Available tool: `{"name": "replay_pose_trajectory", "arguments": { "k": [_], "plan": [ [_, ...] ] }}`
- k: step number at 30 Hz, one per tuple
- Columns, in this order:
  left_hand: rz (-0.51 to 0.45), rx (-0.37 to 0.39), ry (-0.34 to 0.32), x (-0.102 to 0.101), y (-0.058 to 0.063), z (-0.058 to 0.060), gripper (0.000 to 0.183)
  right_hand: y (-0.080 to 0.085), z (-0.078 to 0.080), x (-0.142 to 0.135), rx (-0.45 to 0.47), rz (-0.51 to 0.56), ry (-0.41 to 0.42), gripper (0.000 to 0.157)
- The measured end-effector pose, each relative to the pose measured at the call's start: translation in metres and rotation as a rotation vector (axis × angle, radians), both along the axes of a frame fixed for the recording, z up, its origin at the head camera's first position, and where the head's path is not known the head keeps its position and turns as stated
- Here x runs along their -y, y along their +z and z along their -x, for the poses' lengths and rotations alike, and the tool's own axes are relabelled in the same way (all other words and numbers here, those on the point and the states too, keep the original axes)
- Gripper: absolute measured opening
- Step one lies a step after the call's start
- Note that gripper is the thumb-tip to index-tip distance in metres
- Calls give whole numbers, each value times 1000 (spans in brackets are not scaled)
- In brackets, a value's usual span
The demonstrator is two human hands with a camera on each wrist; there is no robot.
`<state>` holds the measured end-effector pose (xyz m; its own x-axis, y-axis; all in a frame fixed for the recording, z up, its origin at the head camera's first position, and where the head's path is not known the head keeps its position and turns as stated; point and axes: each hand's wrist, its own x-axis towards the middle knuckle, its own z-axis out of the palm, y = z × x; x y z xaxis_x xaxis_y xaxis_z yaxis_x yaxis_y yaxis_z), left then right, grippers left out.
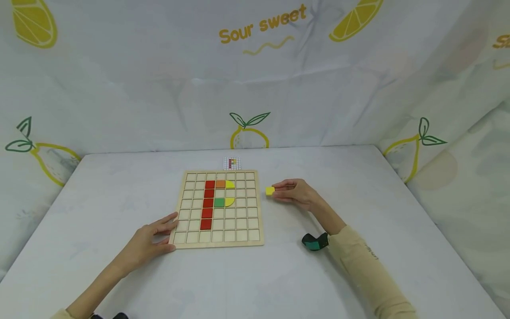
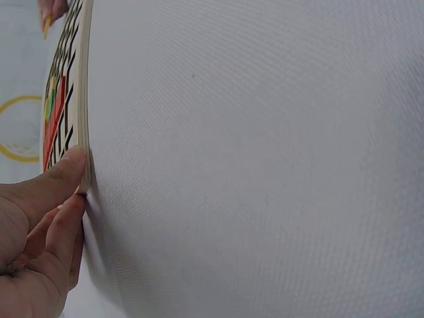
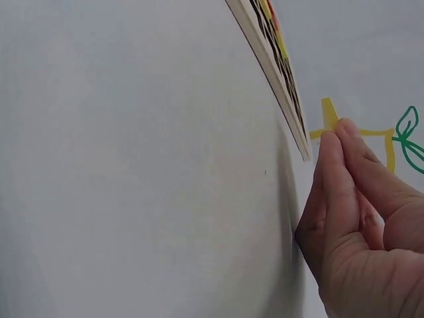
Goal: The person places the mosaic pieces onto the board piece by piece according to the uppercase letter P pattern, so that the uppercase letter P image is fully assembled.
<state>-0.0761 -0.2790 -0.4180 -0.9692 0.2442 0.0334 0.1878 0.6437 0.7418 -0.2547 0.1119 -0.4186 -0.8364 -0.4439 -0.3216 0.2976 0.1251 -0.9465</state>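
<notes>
A wooden grid board (image 1: 241, 244) lies on the white-covered table, with red square tiles (image 1: 208, 203) in a column. An orange square (image 1: 220, 184), a green square (image 1: 219, 202) and yellow quarter-round tiles (image 1: 229, 202) sit to the right of that column. My left hand (image 1: 148, 241) holds the board's near left corner; in the left wrist view the thumb and fingers (image 2: 64, 232) close about it. To the right of the board, my right hand (image 1: 295, 193) pinches a yellow tile (image 1: 270, 191) between thumb and fingertips. The right wrist view shows this tile (image 3: 328, 114) nearly edge-on.
A small pattern card (image 1: 232, 163) with a coloured grid lies just behind the board. A dark green-and-black strap piece (image 1: 314, 242) shows by the right forearm. White cloth printed with lemons (image 1: 249, 138) hangs at the back of the table.
</notes>
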Motion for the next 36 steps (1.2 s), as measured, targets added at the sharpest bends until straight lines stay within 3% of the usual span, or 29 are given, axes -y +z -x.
{"name": "replay_pose_trajectory", "arguments": {
  "k": [12, 21, 36],
  "plan": [
    [-1, 38, 33, 0, -2, -3, 63, 4, -2, 27, 4, -18, -31, 34],
    [-4, 26, 26, 0, 0, -1, 62, 6, -1, 47, 2, -50, -54, 32],
    [23, -12, 22, -2, 1, -2, 61, 5, -4, 80, -78, -77, -34, 27]
  ]
}}
